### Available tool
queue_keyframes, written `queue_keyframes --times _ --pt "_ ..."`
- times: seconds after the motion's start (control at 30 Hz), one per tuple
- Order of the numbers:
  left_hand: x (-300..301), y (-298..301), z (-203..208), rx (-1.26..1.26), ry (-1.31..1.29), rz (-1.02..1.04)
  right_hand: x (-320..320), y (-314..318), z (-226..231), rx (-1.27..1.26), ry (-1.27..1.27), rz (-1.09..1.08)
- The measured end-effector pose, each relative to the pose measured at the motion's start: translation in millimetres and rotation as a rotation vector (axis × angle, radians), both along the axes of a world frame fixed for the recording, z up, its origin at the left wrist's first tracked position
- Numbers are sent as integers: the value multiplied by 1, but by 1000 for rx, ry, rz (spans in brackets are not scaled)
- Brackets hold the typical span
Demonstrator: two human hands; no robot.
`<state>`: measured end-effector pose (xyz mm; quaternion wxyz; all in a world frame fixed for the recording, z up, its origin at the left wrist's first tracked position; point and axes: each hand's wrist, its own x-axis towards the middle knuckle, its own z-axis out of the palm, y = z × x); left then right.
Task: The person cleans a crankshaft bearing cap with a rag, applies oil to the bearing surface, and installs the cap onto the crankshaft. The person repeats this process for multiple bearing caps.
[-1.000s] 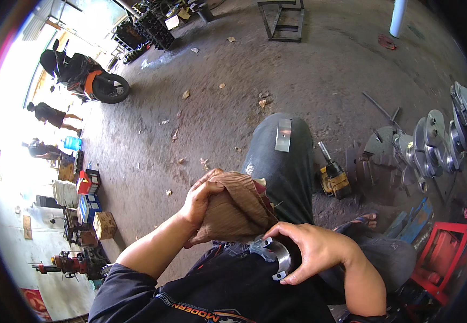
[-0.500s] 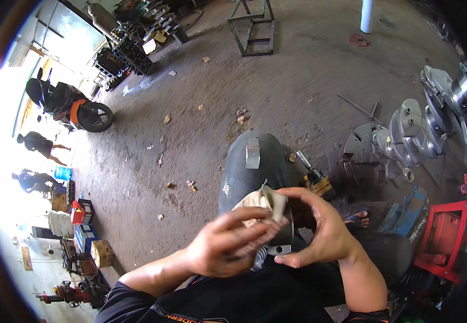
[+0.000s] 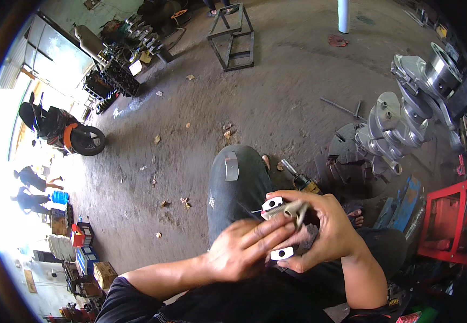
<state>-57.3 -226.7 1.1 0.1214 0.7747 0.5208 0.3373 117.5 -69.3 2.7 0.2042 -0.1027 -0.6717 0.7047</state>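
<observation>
My right hand [image 3: 334, 225] grips a half-round metal cap, which looks like a connecting-rod bearing cap [image 3: 282, 253]. Its two pale flat ends, each with a dark bolt hole, face up between thumb and fingers. My left hand [image 3: 234, 248] presses a beige rag [image 3: 297, 210] into the hollow of the cap, its fingers extended over the cloth. Much of the curved inner face is hidden by the rag and fingers. A thin curved metal strip, like a bearing shell [image 3: 231, 166], rests on my jeans-covered knee [image 3: 220, 199].
Right of my knee lies a yellow-and-black tool [image 3: 303, 180]. A large crankshaft [image 3: 389, 126] stands at the right, above a red metal frame [image 3: 448, 220]. Far off are a black steel frame [image 3: 239, 67], a motorbike [image 3: 64, 126] and engine blocks [image 3: 118, 78]. Dry leaves dot the floor.
The cap has turned so both drilled ends show. My left hand has pushed the rag into its hollow. The whole view has shifted, and feet now show beyond the steel frame.
</observation>
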Motion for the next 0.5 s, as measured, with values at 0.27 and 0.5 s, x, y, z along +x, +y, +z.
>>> queue_keyframes --times 0.27,0.5 --pt "4 10 -15 14 -222 -215 13 5 -3 88 79 3" --pt "-2 29 -19 227 198 10 9 3 0 -84 84 -49"
